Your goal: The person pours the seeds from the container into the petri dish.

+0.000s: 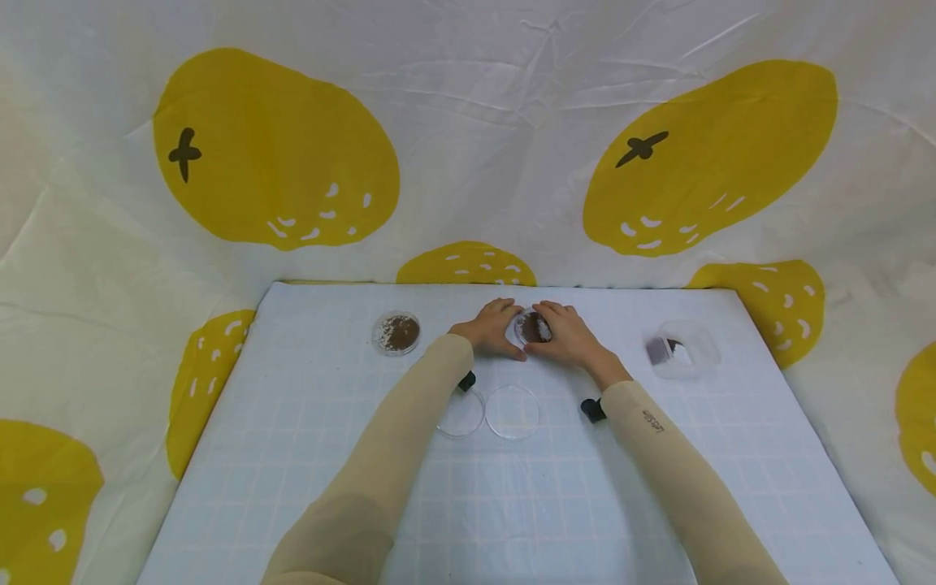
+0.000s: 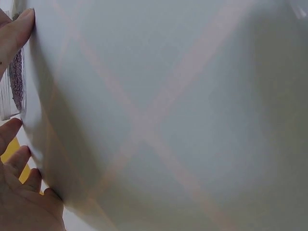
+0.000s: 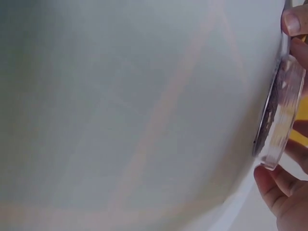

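A clear petri dish [image 1: 532, 327] with brown granules and some white bits is at the far middle of the table. My right hand [image 1: 568, 335] grips its right side, thumb in front and fingers behind. From the left, my left hand [image 1: 497, 329] curves round the near and far edges; its exact contact is hard to make out. In the left wrist view, a thumb [image 2: 17, 36] crosses the dish wall [image 2: 6, 103]. The right wrist view shows the dish [image 3: 281, 115] edge-on, with fingers [image 3: 266, 180] at its lower end.
A second petri dish [image 1: 396, 333] with brown and white contents lies to the left. Two clear round lids, one [image 1: 513, 412] in plain sight and one [image 1: 462, 418] partly behind the left sleeve, lie nearer. A clear plastic box [image 1: 680, 349] with small items stands right.
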Tool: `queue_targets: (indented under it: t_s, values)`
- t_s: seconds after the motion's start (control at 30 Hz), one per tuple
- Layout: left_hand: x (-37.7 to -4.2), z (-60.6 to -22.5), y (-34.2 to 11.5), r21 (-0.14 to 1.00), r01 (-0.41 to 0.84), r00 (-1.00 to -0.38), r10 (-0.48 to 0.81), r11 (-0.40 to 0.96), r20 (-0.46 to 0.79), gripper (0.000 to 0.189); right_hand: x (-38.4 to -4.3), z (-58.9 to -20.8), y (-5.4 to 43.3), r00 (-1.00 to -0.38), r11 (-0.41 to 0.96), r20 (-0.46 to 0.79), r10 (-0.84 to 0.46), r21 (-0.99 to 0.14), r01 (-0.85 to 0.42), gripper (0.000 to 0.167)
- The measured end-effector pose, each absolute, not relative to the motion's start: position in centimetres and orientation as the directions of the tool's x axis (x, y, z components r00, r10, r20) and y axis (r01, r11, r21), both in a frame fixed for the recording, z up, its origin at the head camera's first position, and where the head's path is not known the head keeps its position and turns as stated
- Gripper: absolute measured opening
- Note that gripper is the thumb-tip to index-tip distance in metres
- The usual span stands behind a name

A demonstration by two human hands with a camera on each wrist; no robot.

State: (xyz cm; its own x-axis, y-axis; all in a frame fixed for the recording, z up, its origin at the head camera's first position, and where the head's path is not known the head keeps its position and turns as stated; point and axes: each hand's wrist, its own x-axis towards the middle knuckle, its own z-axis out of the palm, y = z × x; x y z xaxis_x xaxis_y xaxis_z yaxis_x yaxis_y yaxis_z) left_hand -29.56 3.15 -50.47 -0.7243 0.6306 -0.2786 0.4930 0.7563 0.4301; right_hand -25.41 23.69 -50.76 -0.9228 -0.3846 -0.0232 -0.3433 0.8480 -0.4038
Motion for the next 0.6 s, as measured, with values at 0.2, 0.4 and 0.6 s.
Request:
queue_targets:
  t_s: [0.2,0.4,0.6]
  values:
    - [-29.5,-50.4,3.1,0.425,0.502,-0.718,0.637,0.754,-0.282,0.102,-25.3,-50.8,23.7,-0.925,0.847,-0.035,-0.378,-0.418,-0.330,0.085]
    - [-29.3,-49.6,3.0,0.417,0.492,-0.712,0.629,0.764,-0.312,0.101,-25.0,-50.7,23.8,-0.933,0.835,-0.042,-0.357,-0.462,-0.299,0.088]
    - [-29.0,-48.4,2.8,0.403,0.494,-0.727,0.620,0.770,-0.295,0.092,-24.2,-50.2,24.5,-0.958,0.832,-0.016,-0.287,-0.500,-0.241,0.089]
